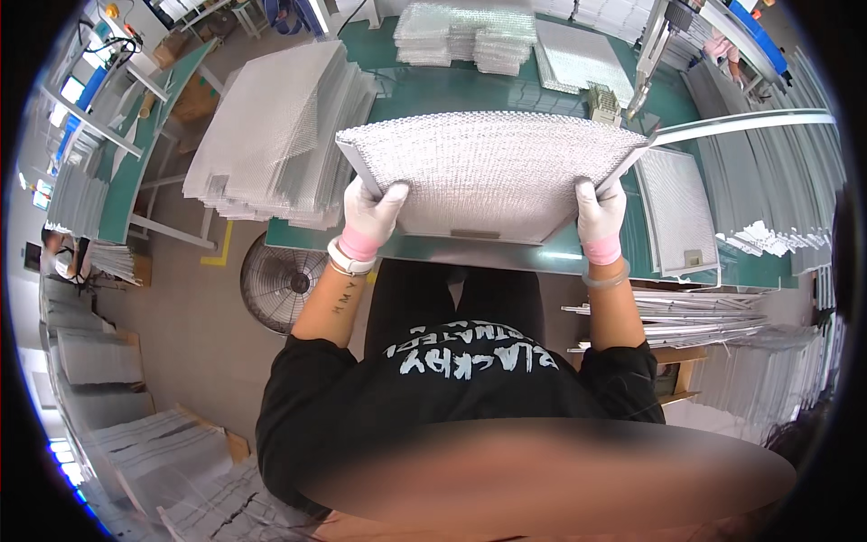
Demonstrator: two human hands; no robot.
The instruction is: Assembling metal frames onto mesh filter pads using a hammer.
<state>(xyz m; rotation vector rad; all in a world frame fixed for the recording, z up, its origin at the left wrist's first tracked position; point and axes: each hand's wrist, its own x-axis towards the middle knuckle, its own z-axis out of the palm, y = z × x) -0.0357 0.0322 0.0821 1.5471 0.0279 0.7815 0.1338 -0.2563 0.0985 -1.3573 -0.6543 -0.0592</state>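
Note:
I hold a silvery metal mesh filter panel tilted over the front edge of the green table, one hand at each side. My left hand, in a white glove with a pink cuff, is closed round the left side, thumb on the mesh. The right hand, gloved alike, grips the right side the same way. Pale frame strips run along the panel's left and right sides; its far edge shows bare mesh. From the far right corner a long pale frame strip sticks out to the right.
Stacked mesh sheets lie on the left of the green table, with more mesh piles at the back. A framed panel lies on the right. A metal machine arm stands behind a small metal block. A floor fan stands below left.

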